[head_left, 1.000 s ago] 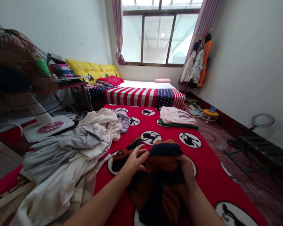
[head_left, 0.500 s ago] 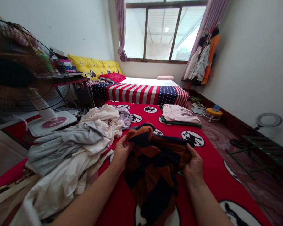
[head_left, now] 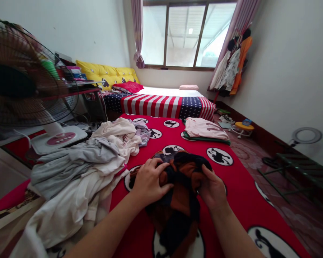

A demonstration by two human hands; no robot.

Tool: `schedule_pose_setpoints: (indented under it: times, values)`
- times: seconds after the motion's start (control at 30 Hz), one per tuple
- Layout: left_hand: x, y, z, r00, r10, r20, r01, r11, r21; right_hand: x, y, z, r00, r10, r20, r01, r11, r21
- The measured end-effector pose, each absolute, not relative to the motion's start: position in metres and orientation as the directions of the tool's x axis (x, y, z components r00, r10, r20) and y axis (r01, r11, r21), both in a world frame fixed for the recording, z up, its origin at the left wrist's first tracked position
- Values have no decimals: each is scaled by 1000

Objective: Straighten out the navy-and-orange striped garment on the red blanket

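A rust-brown and dark navy checked garment (head_left: 179,199) lies bunched on the red bedspread, its lower part spread toward me. My left hand (head_left: 152,177) is curled over the garment's left side, back of the hand up, with cloth between thumb and fingers. At the right side, my right hand (head_left: 212,186) pinches a fold, thumb on top and the other fingers partly hidden. To the left sits a heap of loose white and grey clothes (head_left: 97,172). A pink folded shirt (head_left: 206,128) rests on a green folded cloth (head_left: 191,138) beyond my right hand.
The red bedspread (head_left: 239,200) with white monkey circles lies under everything. A fan (head_left: 60,138) stands at the left. Behind is a second bed with a striped cover (head_left: 153,106). On the right floor are a dark green folding rack (head_left: 304,172) and a yellow stool (head_left: 244,126).
My left hand has shifted from pinching the garment's upper left edge to lying over its left side. The garment's top has dropped and bunched; my right hand has moved slightly left.
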State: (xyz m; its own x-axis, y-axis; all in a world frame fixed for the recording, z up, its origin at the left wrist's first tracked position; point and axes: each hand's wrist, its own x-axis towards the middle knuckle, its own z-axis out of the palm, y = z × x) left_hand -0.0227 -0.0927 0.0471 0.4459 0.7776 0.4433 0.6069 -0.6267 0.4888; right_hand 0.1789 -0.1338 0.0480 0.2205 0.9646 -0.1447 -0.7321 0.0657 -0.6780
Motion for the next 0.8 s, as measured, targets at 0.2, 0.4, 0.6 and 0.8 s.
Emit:
schedule_pose_setpoints:
  times: [0.2, 0.4, 0.6, 0.8]
  values:
    - [-47, -52, 39, -9, 982, 188, 90, -187, 978, 223, -122, 42, 580, 773, -257, -729, 352, -587]
    - [-59, -31, 32, -2, 972, -237, -525, 201, 827, 256, -111, 25, 789, 606, -96, -500, 545, -673]
    - [-46, -49, 32, -75, 837, 541, 287, -502, 816, 246, -105, 10, 752, 659, -7, -186, 202, -962]
    - [-18, -79, 32, 376, 818, 435, 391, -565, 726, 239, -111, 11, 522, 847, 100, 291, -67, -954]
